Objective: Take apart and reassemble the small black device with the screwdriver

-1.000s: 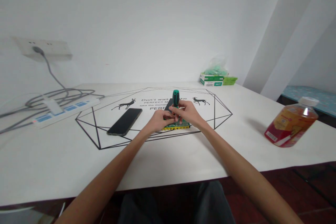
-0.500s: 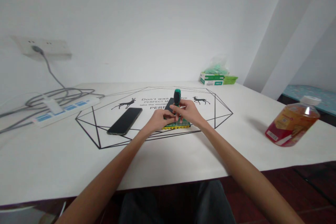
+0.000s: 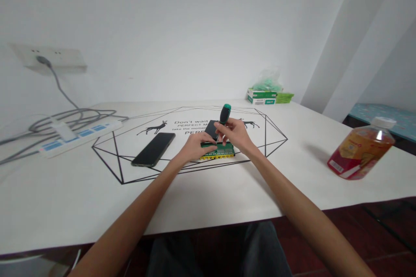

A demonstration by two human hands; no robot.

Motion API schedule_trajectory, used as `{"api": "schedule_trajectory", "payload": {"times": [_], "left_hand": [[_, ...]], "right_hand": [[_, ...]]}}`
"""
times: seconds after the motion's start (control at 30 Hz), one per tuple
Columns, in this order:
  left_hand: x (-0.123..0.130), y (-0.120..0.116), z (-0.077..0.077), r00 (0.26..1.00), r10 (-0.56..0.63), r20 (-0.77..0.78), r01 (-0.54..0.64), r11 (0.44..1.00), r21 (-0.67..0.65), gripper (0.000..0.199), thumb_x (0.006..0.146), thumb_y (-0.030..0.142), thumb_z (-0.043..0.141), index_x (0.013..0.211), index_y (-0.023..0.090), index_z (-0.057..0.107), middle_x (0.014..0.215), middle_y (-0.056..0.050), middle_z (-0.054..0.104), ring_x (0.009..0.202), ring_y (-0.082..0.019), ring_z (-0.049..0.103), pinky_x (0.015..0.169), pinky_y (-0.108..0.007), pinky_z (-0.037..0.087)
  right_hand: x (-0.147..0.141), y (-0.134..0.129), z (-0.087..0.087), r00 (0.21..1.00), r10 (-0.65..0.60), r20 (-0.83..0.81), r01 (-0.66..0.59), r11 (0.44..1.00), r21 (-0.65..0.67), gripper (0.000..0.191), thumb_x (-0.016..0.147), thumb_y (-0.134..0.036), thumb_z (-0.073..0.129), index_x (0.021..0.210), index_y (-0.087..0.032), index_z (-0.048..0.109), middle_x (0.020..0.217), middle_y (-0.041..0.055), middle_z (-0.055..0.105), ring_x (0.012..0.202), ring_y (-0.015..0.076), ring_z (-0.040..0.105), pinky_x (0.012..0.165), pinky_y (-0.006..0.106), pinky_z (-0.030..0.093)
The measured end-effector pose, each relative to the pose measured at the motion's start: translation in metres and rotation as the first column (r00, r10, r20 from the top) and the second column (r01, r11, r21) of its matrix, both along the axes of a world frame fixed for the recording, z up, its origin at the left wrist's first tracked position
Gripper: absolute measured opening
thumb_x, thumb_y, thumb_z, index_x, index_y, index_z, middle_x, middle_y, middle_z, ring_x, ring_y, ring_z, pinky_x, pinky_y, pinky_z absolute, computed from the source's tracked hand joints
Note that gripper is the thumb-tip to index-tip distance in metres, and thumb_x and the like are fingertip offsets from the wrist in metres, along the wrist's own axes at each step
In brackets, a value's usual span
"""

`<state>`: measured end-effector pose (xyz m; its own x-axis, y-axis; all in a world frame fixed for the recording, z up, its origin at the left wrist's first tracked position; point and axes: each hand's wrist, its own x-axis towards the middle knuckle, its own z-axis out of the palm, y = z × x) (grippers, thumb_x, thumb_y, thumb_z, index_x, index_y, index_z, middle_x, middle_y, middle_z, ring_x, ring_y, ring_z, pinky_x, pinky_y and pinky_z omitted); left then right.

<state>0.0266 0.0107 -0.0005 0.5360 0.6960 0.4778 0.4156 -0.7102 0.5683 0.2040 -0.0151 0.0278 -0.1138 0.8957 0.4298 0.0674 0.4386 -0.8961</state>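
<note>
Rightward and into a lean went the screwdriver point(image 3: 225, 114), which had stood nearly upright in the earlier frame; the right hand point(image 3: 238, 135) had shifted with it, baring more of the green board point(image 3: 224, 151). That hand was closed around the lower part of the handle, between thumb and fingers. The left hand point(image 3: 195, 147) was partly curled at the board's left part, its thumb over the near face; whether its fingertips pinched anything small could not be told.

The board lay on the tabletop point(image 3: 227, 199) beneath both hands, its yellow edge toward the person, just in front of a black object point(image 3: 212, 128).

With the handle tilted, the likeliest trouble was the tip slipping out of its seat and scraping the board or jabbing the left fingertips close by. Sideways pressure could also have slid the board, since only the left hand appeared to steady it. Any small part at the tip, hidden by fingers, might have dropped unseen. The phone point(image 3: 154, 149) lay apart, less at risk.
</note>
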Motion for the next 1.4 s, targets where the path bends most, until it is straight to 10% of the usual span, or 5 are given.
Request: {"api": "schedule_trajectory", "payload": {"times": [0.53,0.93,1.4], "left_hand": [[-0.006,0.022,-0.01,0.933,0.311,-0.18,-0.278,0.943,0.184,0.02,0.082,0.026,0.058,0.086,0.018,0.076,0.09,-0.005,0.074,0.085,-0.021,0.065,0.079,-0.03,0.046],[-0.028,0.026,-0.003,0.964,0.182,-0.195,-0.223,0.95,-0.219,0.022,0.075,0.025,0.064,0.09,0.016,0.078,0.084,-0.007,0.076,0.076,-0.021,0.067,0.07,-0.03,0.048],[0.003,0.005,-0.006,0.996,0.066,-0.063,-0.082,0.949,-0.303,0.021,0.073,0.023,0.066,0.09,0.016,0.078,0.084,-0.005,0.076,0.077,-0.021,0.068,0.073,-0.03,0.05]], "right_hand": [[0.002,0.004,0.0,0.994,-0.094,-0.059,0.097,0.993,0.066,0.041,0.072,-0.055,0.067,0.073,-0.016,0.057,0.058,0.0018,0.061,0.046,0.0122,0.058,0.037,0.021,0.044],[0.0,0.005,-0.005,0.996,-0.093,0.003,0.093,0.994,0.06,0.039,0.074,-0.054,0.066,0.071,-0.016,0.059,0.057,0.0026,0.062,0.044,0.0122,0.058,0.037,0.021,0.045],[-0.006,0.004,-0.011,0.992,-0.069,0.108,0.063,0.997,0.054,0.035,0.078,-0.049,0.064,0.066,-0.017,0.057,0.05,0.0006,0.06,0.04,0.0108,0.055,0.041,0.023,0.044]]}}
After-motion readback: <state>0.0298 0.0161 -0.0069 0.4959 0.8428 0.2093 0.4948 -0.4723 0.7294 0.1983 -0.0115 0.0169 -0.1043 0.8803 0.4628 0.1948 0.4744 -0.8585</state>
